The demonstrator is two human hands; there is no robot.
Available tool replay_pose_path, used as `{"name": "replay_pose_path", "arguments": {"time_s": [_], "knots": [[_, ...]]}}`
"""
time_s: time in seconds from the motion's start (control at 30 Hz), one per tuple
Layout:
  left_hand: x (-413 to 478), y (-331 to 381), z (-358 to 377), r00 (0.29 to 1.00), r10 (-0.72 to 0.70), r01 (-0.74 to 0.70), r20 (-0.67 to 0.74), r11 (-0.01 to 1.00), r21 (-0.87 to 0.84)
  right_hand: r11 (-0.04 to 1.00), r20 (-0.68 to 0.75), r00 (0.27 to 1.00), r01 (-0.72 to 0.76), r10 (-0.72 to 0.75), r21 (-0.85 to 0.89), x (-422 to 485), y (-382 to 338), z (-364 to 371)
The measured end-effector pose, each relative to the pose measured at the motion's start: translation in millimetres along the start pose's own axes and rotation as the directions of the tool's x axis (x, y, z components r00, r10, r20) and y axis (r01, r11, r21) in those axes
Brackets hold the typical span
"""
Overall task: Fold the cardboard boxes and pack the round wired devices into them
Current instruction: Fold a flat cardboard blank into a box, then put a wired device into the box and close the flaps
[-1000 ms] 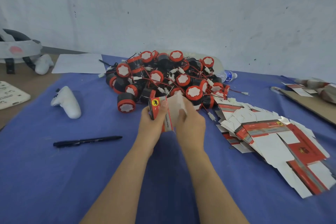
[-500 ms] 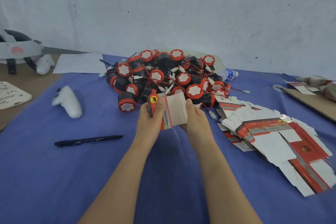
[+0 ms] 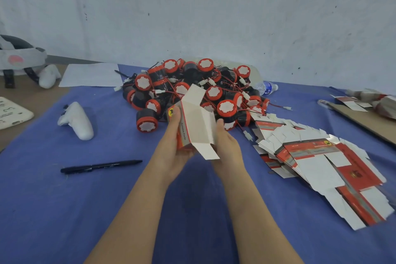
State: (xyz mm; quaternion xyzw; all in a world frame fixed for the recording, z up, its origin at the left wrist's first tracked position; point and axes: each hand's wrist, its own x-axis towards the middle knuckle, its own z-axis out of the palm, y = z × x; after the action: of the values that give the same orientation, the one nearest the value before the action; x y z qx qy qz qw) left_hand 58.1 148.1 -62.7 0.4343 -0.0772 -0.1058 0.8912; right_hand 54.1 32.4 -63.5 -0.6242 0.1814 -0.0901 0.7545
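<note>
- Blue cloth covers the table, and both hands are raised over its middle with one half-formed cardboard box between them.
- The left hand grips the box's red printed side, thumb laid along that panel and fingers curled underneath.
- The right hand holds the opposite side, thumb against the white edge. Its fingers are hidden behind the card, so the hold looks like a pinch, though I can't be sure.
- The box shows its plain white inside, with one flap standing up at the far end and another hanging loose at the near end.
- Just beyond the box, the round wired devices lie in a tangled heap, black bodies with red rims and white faces.
- Flat box blanks are fanned out to the right of the hands, touching the heap's edge.
- To the left lie a dark pen and a white controller, well apart from each other.
- A water bottle lies on its side behind the heap.
</note>
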Motion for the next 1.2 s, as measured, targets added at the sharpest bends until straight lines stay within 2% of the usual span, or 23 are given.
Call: {"name": "replay_pose_path", "arguments": {"time_s": [0.03, 0.07, 0.1, 0.17, 0.2, 0.3, 0.37, 0.43, 0.5, 0.63, 0.73, 0.77, 0.8, 0.9, 0.97, 1.0, 1.03, 1.1, 1.2], "knots": [[1.7, 0.1, 0.1, 0.999, -0.001, 0.000, -0.052, 1.000, -0.023, 0.998, -0.105, 0.993, 0.056, -0.057, -0.007, 1.8, -1.2, -1.6], [3.7, 0.0, -0.5, 0.993, 0.006, -0.012, -0.119, 0.999, -0.048, 0.985, -0.217, 0.961, 0.166, -0.172, -0.048, 4.4, -1.9, -5.2], [6.2, -0.1, -1.5, 0.981, 0.023, -0.036, -0.192, 0.997, -0.066, 0.947, -0.300, 0.899, 0.288, -0.318, -0.140, 6.5, -3.2, -10.3], [10.5, -0.6, -2.8, 0.956, 0.069, -0.087, -0.284, 0.995, -0.050, 0.821, -0.306, 0.779, 0.429, -0.548, -0.378, 13.2, -8.4, -19.4], [11.4, -1.4, -2.2, 0.949, 0.088, -0.099, -0.301, 0.995, -0.023, 0.758, -0.254, 0.760, 0.434, -0.598, -0.487, 18.7, -10.8, -20.4], [11.6, -7.8, -1.9, 0.939, 0.162, -0.099, -0.302, 0.972, 0.214, 0.602, -0.067, 0.819, 0.361, -0.570, -0.713, 34.9, -21.0, -11.1], [11.2, -11.4, -3.7, 0.921, 0.245, -0.121, -0.302, 0.919, 0.376, 0.448, 0.034, 0.864, 0.294, -0.503, -0.844, 45.7, -27.4, -3.5], [11.5, -11.3, -6.7, 0.901, 0.287, -0.138, -0.325, 0.901, 0.411, 0.359, 0.047, 0.899, 0.221, -0.435, -0.907, 54.9, -31.3, 1.5], [11.2, -10.7, -7.1, 0.891, 0.299, -0.147, -0.342, 0.903, 0.405, 0.369, 0.008, 0.899, 0.188, -0.437, -0.910, 58.5, -31.6, 3.2], [9.4, -11.0, -7.1, 0.914, 0.237, -0.103, -0.328, 0.920, 0.378, 0.386, -0.034, 0.845, 0.207, -0.533, -0.899, 55.4, -22.7, 1.6], [8.3, -8.9, -7.6, 0.932, 0.208, -0.074, -0.297, 0.911, 0.406, 0.648, -0.144, 0.798, 0.353, -0.585, -0.675, 47.5, -26.0, -5.9], [8.3, -8.7, -7.9, 0.941, 0.203, -0.073, -0.269, 0.902, 0.425, 0.703, -0.190, 0.768, 0.417, -0.611, -0.576, 43.2, -31.0, -10.0], [8.6, -9.3, -8.3, 0.952, 0.202, -0.075, -0.231, 0.884, 0.462, 0.716, -0.234, 0.727, 0.471, -0.646, -0.515, 38.4, -37.5, -14.9], [6.7, -13.4, -6.7, 0.980, 0.185, -0.104, -0.074, 0.792, 0.601, 0.660, -0.321, 0.579, 0.612, -0.749, -0.437, 22.0, -57.0, -27.6], [5.6, -17.8, -6.8, 0.988, 0.157, -0.121, 0.009, 0.723, 0.680, 0.589, -0.288, 0.515, 0.677, -0.807, -0.440, 9.8, -59.9, -29.9], [5.7, -20.0, -8.1, 0.990, 0.139, -0.119, 0.032, 0.687, 0.717, 0.554, -0.236, 0.506, 0.692, -0.830, -0.463, 4.3, -57.1, -28.5], [5.9, -21.4, -10.1, 0.991, 0.130, -0.115, 0.040, 0.638, 0.761, 0.528, -0.167, 0.519, 0.698, -0.838, -0.484, 0.3, -51.4, -25.3], [6.1, -23.6, -11.7, 0.990, 0.136, -0.103, 0.039, 0.505, 0.857, 0.515, 0.002, 0.604, 0.682, -0.797, -0.520, -3.5, -34.8, -19.4], [5.0, -20.7, -14.6, 0.988, 0.146, 0.017, -0.053, 0.234, 0.972, 0.470, 0.266, 0.746, 0.612, -0.611, -0.636, -2.2, -10.4, -12.8]]}}
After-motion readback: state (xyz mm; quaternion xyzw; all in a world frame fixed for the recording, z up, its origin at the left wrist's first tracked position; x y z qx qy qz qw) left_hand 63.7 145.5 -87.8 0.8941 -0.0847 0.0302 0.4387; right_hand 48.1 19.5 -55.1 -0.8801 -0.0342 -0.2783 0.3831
